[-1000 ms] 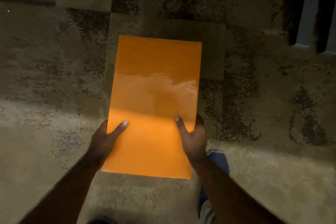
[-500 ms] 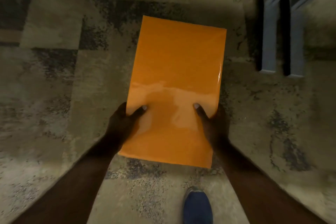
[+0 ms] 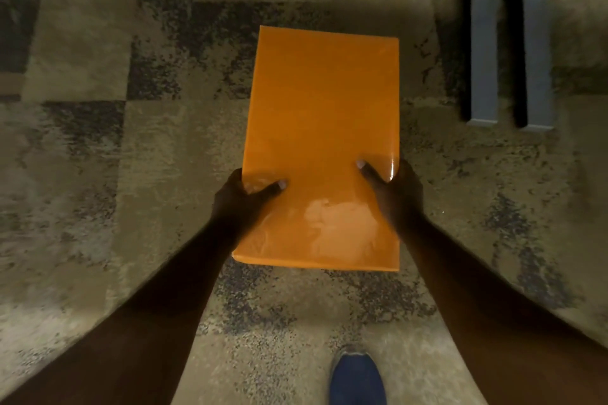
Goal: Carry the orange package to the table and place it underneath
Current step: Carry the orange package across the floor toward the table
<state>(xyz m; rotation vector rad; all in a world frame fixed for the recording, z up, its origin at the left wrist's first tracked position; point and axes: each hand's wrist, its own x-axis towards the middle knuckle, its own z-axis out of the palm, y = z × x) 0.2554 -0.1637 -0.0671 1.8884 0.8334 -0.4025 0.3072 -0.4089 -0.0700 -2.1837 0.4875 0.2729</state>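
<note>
A flat, glossy orange package (image 3: 324,128) is held level above the carpet, long side pointing away from me. My left hand (image 3: 241,204) grips its left edge with the thumb on top. My right hand (image 3: 394,194) grips the right edge the same way, thumb on top, fingers hidden beneath. Two grey table legs (image 3: 483,59) stand at the upper right, a little to the right of the package's far end.
The floor is patchy beige and dark carpet (image 3: 98,174). A blue shoe (image 3: 358,378) shows at the bottom, under the package's near edge. Open carpet lies left and ahead; the space behind the table legs is dim.
The view has swung toward the table: its grey legs have come closer at the upper right. Both hands keep the same grip on the package. A blue shoe has stepped forward.
</note>
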